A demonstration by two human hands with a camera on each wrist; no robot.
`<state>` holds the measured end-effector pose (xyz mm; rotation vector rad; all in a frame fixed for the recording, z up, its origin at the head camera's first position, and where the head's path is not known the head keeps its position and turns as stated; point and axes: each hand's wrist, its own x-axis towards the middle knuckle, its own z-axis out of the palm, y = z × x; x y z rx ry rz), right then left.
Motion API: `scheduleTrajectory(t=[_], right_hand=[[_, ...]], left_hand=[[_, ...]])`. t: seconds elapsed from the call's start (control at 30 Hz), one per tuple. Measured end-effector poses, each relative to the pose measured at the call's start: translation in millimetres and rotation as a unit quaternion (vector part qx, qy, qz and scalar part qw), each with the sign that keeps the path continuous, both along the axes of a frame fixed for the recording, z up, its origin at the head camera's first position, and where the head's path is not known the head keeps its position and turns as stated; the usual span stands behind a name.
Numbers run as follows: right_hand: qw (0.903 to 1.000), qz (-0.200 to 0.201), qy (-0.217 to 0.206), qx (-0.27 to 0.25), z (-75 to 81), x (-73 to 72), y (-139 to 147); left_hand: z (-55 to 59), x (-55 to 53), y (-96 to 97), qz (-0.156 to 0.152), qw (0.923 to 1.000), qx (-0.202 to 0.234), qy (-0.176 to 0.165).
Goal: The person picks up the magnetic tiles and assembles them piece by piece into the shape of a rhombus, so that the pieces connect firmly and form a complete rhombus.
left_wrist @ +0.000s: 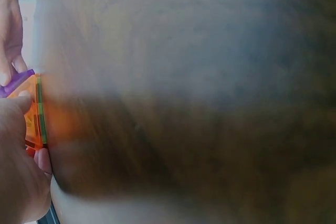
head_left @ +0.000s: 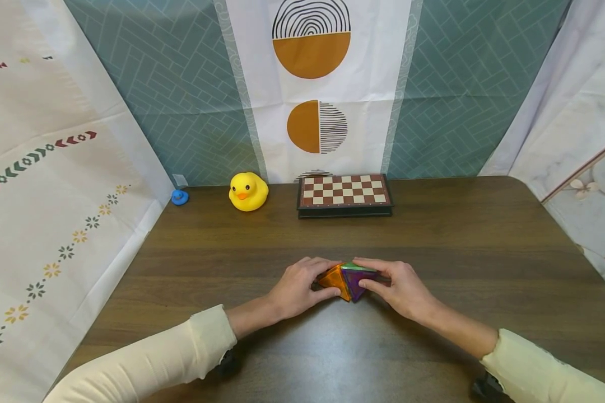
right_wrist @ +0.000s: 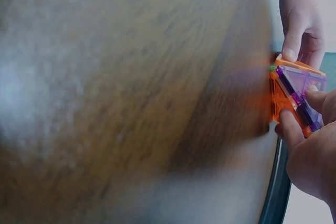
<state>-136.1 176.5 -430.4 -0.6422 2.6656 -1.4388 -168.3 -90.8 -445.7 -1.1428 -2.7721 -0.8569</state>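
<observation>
Several translucent triangular magnetic tiles stand joined in a small peaked shape at the middle of the table. An orange triangular tile (head_left: 334, 279) forms the left side, a purple triangular tile (head_left: 353, 280) the right front, and a green tile (head_left: 358, 267) shows at the top and back. My left hand (head_left: 298, 285) pinches the orange side between thumb and fingers. On the other side, my right hand (head_left: 405, 286) holds the purple tile, thumb on its front face. The right wrist view shows more orange (right_wrist: 280, 98) beside the purple. How the far tiles join is hidden.
Along the table's back edge stand a small blue duck (head_left: 179, 197), a larger yellow duck (head_left: 252, 196) and a checkered board box (head_left: 345, 211). Patterned cloths (head_left: 196, 84) hang behind the wooden table (head_left: 222, 240) and at both sides.
</observation>
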Motion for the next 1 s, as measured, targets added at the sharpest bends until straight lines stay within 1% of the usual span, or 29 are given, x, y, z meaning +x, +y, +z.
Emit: scheduleTrajectory(t=[0.53,0.87,1.0], right_hand=[[0.9999,-0.014,0.005,-0.001,0.9,0.0,-2.1],[0.9997,-0.023,-0.002,0.007,2.4,-0.1,-3.1],[0.9997,-0.023,-0.012,0.006,3.1,0.2,-3.4]], left_hand=[[-0.9,4.3,3.7,0.020,0.9997,-0.011,-0.004],[-3.1,6.6,5.0,0.029,0.9996,-0.008,-0.001],[-2.4,6.9,5.0,0.030,0.9995,-0.008,-0.001]])
